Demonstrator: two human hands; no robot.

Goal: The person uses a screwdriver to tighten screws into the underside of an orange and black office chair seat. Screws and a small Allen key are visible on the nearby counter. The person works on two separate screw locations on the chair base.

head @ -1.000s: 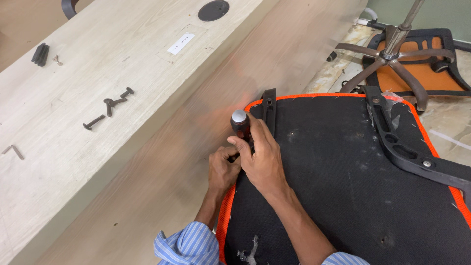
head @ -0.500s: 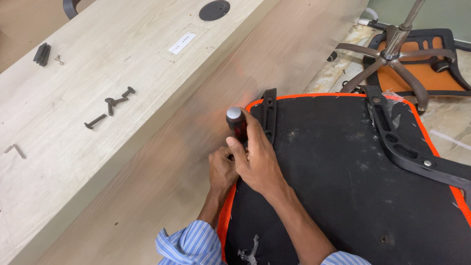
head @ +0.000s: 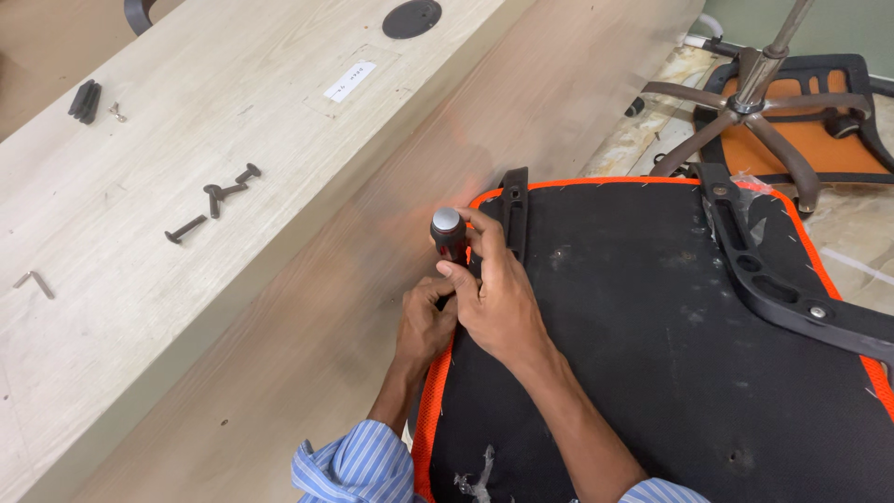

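A person's right hand (head: pixel 498 303) wraps its grip around the red-and-black handle of a screwdriver (head: pixel 449 235), fingers pressed together about it, the tool standing nearly upright with its grey cap facing the camera. The screwdriver sits at the near-left corner of an upturned chair seat (head: pixel 652 354), black underneath with an orange edge, just beside a black bracket (head: pixel 514 210) fixed at that corner. The tool's tip is hidden behind the hands. The left hand (head: pixel 424 326) is curled at the seat's orange rim directly below the screwdriver, touching the right hand; whether its grip pinches anything cannot be told, since the fingers are tucked out of sight. Both forearms come up from striped blue shirt cuffs (head: pixel 358 466) at the bottom of the frame.

A long black arm bracket (head: pixel 773 279) lies across the right side of the seat. Beyond it, on the floor, stands a metal chair base (head: pixel 745 112) with spread legs, over another orange-and-black chair part (head: pixel 819 140).

To the left runs a pale wooden table (head: pixel 233 112). On it lie several dark bolts (head: pixel 219 196) in a loose cluster, a small bent hex key (head: pixel 37 282) near the left edge, a black plastic piece (head: pixel 84 101) farther back, a white label (head: pixel 354 81) and a round black cable cover (head: pixel 412 18).
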